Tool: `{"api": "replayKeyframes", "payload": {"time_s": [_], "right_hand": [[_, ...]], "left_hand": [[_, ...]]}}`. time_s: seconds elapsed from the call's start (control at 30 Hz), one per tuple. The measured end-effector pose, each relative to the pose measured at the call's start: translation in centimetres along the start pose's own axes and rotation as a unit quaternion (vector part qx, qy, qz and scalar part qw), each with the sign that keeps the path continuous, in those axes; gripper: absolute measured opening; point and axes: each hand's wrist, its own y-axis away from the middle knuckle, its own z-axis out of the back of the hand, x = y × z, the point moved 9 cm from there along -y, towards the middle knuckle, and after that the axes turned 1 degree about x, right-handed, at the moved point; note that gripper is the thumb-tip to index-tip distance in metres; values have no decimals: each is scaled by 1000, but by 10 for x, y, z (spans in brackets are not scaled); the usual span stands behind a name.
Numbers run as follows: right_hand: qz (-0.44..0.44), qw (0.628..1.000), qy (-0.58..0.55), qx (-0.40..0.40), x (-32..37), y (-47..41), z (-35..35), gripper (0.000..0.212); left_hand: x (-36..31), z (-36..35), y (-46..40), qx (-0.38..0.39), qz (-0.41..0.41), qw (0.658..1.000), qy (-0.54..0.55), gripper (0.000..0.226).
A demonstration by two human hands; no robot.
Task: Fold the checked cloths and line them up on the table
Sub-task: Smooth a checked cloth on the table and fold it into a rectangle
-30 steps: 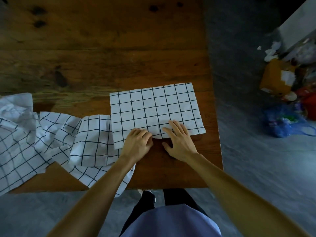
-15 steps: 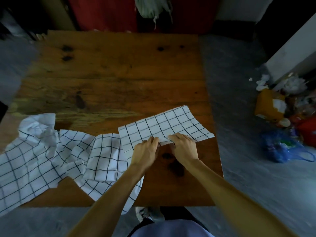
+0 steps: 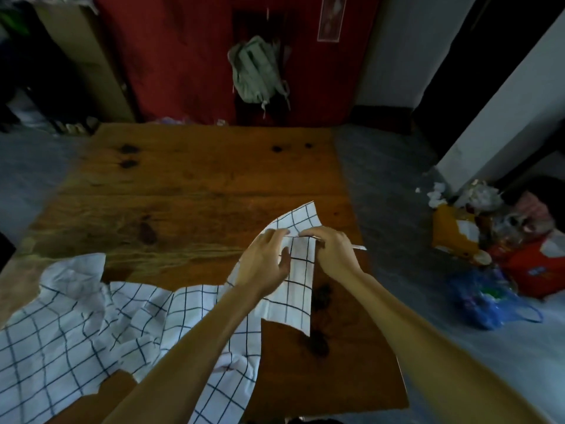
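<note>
Cloth (image 3: 298, 270), the half-folded checked one, is lifted over the right part of the table (image 3: 198, 185), its long axis running from the hands down toward me and its free end hanging just above the wood. My left hand (image 3: 264, 264) and right hand (image 3: 333, 247) both pinch its upper fold line, touching each other, so neither is nearer. Crumpled cloths (image 3: 91, 319) lie to the left, still unfolded; I can read no writing on the poster (image 3: 330, 18) or the red package (image 3: 533, 267).
</note>
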Motion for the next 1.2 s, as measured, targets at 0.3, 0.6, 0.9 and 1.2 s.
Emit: {"api": "replayKeyframes", "payload": {"time_s": [0.3, 0.6, 0.9, 1.2], "right_hand": [[-1, 995, -90, 32, 20, -10, 19, 65], [-33, 983, -175, 45, 20, 2, 24, 62], [-63, 984, -161, 42, 11, 21, 30, 55], [-102, 990, 22, -94, -31, 37, 49, 36]], "left_hand": [[78, 15, -18, -17, 212, 977, 14, 48], [84, 1, -16, 18, 204, 976, 75, 36], [86, 6, -16, -3, 214, 969, 120, 32], [86, 12, -16, 45, 236, 954, 178, 39]]}}
